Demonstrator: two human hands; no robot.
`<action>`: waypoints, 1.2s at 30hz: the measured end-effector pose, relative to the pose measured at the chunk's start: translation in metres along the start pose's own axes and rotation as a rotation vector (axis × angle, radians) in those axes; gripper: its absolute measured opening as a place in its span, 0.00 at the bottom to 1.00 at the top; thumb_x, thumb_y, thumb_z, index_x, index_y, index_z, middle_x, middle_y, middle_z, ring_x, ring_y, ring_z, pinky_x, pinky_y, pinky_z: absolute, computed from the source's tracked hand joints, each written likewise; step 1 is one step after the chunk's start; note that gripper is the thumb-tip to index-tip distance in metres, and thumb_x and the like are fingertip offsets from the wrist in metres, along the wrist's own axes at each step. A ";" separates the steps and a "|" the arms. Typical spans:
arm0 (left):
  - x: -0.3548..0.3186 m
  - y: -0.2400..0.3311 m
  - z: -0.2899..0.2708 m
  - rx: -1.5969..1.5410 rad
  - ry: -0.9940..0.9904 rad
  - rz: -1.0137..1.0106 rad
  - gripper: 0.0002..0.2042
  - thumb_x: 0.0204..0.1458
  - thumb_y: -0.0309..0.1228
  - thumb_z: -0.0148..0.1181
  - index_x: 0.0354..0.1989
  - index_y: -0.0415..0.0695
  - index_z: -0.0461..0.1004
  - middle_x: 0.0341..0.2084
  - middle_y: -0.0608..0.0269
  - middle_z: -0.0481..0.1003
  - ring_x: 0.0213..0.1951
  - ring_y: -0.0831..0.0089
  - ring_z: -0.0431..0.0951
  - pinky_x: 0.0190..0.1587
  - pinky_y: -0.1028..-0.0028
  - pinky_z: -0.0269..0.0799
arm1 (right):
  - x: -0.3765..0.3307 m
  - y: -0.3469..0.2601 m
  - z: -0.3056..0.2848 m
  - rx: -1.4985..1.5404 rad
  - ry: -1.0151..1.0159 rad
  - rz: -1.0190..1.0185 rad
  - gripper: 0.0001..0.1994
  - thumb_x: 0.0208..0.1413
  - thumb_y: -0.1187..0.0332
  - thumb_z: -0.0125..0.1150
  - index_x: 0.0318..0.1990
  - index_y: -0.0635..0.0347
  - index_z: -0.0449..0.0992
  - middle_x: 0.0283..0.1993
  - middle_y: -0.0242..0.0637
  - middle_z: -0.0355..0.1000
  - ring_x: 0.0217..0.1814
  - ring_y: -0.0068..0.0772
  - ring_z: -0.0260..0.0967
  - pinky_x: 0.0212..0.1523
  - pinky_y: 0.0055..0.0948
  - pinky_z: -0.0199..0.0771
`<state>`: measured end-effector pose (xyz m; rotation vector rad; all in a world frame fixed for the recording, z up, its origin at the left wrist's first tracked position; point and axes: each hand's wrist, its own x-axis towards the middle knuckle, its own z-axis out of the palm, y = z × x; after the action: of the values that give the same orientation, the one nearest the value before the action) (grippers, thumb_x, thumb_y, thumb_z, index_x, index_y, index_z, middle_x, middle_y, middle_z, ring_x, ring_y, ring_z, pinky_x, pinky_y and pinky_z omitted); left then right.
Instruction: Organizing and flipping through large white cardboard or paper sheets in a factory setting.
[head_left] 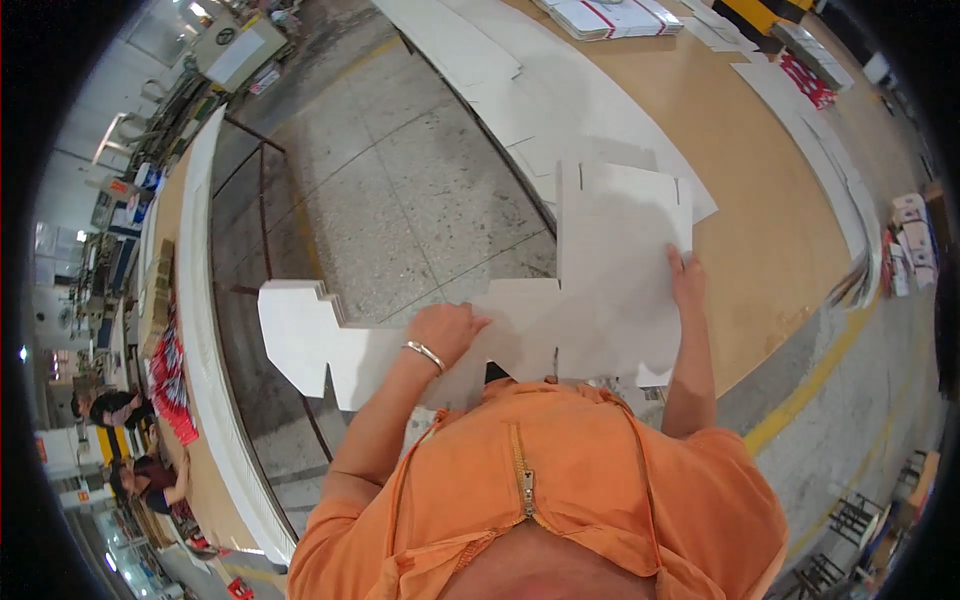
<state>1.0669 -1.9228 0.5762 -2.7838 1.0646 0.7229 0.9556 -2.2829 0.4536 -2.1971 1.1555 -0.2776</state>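
In front of my body I have flat, die-cut white cardboard sheets [620, 290], with notches and slots cut along their outline. Stepped edges at the left end show several layers stacked together. My left hand [447, 333], a silver bangle on its wrist, is closed at the upper edge of the narrow left part, its fingers curled and partly hidden. At the tall right part, my right hand [687, 280] grips the right edge, thumb on the near face and the other fingers mostly out of sight behind.
Ahead to the right stands a brown-topped table [745, 270] with large white sheets [540, 90] and a printed stack [610, 15] on it. Another long table [205, 250] runs along the left. Two people [150, 485] are beyond it. Grey concrete floor [400, 190] lies between the tables.
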 end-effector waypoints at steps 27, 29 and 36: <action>0.363 0.022 -0.139 0.271 -0.068 0.854 0.31 0.47 0.60 0.39 0.18 0.41 0.73 0.18 0.54 0.73 0.26 0.55 0.75 0.29 0.63 0.70 | 0.055 0.037 0.004 0.225 0.388 0.583 0.28 0.53 0.52 0.51 0.34 0.81 0.70 0.30 0.55 0.71 0.33 0.45 0.68 0.36 0.38 0.68; 0.397 0.020 -0.107 0.255 -0.059 0.879 0.32 0.46 0.62 0.39 0.17 0.41 0.72 0.16 0.54 0.73 0.25 0.55 0.75 0.27 0.63 0.70 | 0.057 0.054 0.013 0.201 0.373 0.624 0.26 0.52 0.53 0.53 0.39 0.76 0.69 0.34 0.56 0.69 0.36 0.44 0.67 0.37 0.37 0.68; 0.484 0.019 -0.042 0.101 -0.146 0.867 0.31 0.48 0.60 0.39 0.20 0.42 0.75 0.19 0.54 0.74 0.28 0.54 0.75 0.31 0.61 0.69 | 0.097 0.053 0.046 -0.341 0.459 0.259 0.23 0.49 0.62 0.59 0.50 0.65 0.65 0.50 0.50 0.61 0.50 0.40 0.62 0.42 0.33 0.68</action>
<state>1.3856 -2.2431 0.3956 -2.0559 2.2025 0.8642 0.9987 -2.3626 0.3750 -2.3007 1.8381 -0.5235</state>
